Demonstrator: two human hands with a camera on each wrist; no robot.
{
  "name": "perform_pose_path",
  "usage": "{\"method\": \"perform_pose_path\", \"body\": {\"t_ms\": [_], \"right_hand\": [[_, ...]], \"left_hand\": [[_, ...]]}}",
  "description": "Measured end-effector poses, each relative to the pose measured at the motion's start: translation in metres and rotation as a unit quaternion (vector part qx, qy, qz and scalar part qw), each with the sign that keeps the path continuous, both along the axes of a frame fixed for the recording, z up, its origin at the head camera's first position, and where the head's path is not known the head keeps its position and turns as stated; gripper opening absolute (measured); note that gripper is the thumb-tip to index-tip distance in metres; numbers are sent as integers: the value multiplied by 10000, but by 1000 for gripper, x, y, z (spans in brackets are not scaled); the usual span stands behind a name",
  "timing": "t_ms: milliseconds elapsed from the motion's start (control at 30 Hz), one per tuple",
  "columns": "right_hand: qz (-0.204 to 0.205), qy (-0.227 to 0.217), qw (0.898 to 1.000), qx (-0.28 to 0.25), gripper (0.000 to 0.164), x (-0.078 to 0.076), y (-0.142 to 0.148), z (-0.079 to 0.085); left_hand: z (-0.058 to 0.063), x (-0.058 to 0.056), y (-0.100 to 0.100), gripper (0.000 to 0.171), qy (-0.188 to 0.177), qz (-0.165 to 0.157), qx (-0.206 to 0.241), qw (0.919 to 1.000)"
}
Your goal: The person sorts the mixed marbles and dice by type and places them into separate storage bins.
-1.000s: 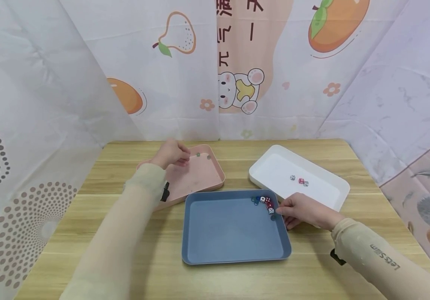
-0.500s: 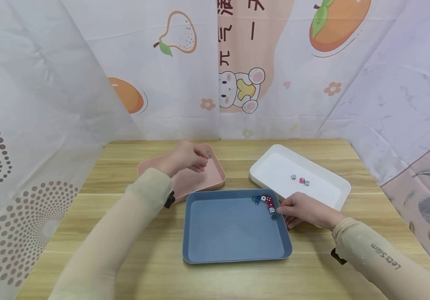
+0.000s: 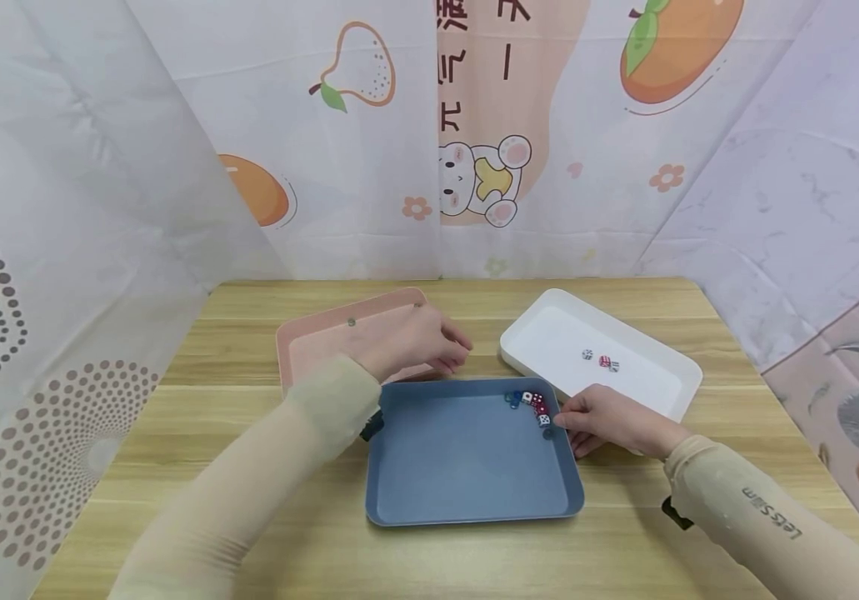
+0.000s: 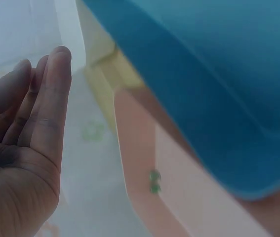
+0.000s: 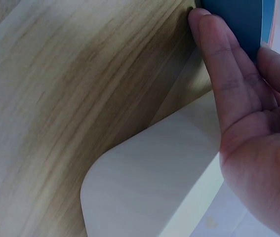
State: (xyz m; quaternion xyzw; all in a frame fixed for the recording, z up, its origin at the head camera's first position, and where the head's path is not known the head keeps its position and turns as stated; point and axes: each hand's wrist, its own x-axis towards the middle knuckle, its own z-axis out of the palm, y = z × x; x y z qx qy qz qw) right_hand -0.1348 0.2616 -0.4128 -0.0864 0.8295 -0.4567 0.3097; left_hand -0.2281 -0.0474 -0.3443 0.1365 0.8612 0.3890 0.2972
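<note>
My right hand [image 3: 612, 421] pinches the right wall of the blue tray [image 3: 470, 467], thumb on the inner side and fingers outside, as the right wrist view also shows. In that tray's back right corner several small dice [image 3: 540, 409], white and dark red, lie with small blue and clear pieces [image 3: 513, 400]. My left hand [image 3: 422, 340] is over the right side of the pink tray [image 3: 354, 312], fingertips past its rim. In the left wrist view its fingers [image 4: 51, 98] are nearly straight, thumb apart, with nothing seen between them. Small green pieces [image 4: 154, 181] lie by the pink tray's wall.
A white tray [image 3: 549, 333] stands at the back right with a red die [image 3: 605, 361] and two pale dice, one of them a clear die [image 3: 587, 354]. All trays rest on a wooden table [image 3: 309, 533]. A printed curtain [image 3: 369, 167] closes off the back and sides.
My left hand has moved right across the pink tray towards the blue tray, uncovering the pink tray's left part and a small piece there. The right hand has kept its hold.
</note>
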Motion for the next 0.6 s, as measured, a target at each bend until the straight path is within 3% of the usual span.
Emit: {"method": "perform_pose_path", "body": {"t_ms": [300,600], "right_hand": [[-16,14,10000,36,21,0,-1,0],[31,27,10000,-54,22,0,0,0]], "left_hand": [[-22,16,30,23,23,-240,637,9977],[-40,27,46,19,-19,-447,805,9957]]}}
